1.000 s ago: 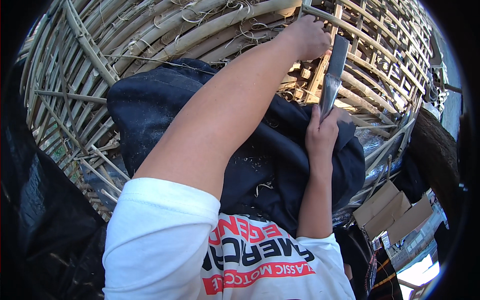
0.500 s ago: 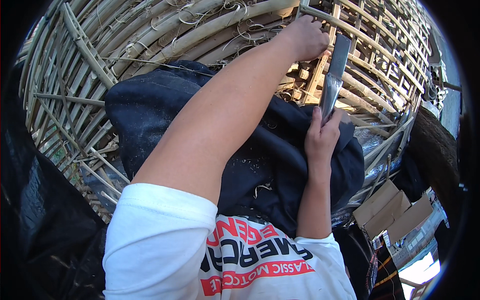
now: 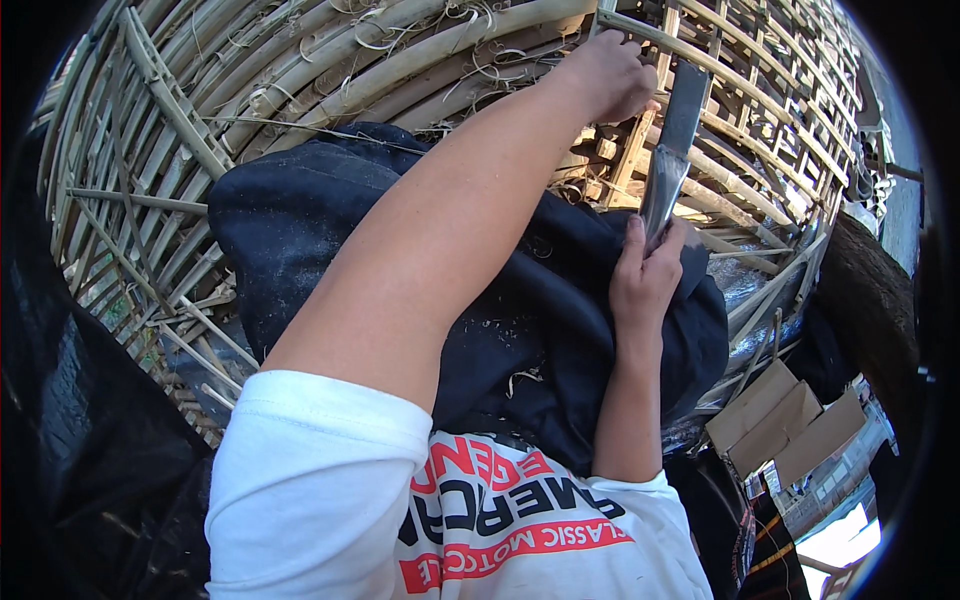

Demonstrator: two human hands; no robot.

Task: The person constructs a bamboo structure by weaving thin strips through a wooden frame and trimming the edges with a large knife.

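Note:
My left hand (image 3: 612, 80) reaches across to the far side, its fingers closed at the bamboo lattice (image 3: 745, 62), apparently round a bamboo strip (image 3: 632, 160); the fingers hide the grip itself. Lower and to the right, my right hand (image 3: 648, 268) is wrapped round the handle of a knife (image 3: 682, 112). Its broad, dark, square-ended blade points away from me, up against the lattice. The handle looks covered in shiny grey wrapping. Dark cloth (image 3: 540, 330) lies over my lap beneath both arms, with a few pale shavings on it.
Long bamboo poles (image 3: 400, 60) with curled shavings fill the far left. Loose bamboo sticks (image 3: 215, 335) jut out at the left, beside black sheeting (image 3: 90, 430). At the right are a thick dark log (image 3: 865, 300) and an opened cardboard box (image 3: 785, 420).
The knife has shifted slightly away from me and to the right, its blade turning a little. My left hand stays in nearly the same place.

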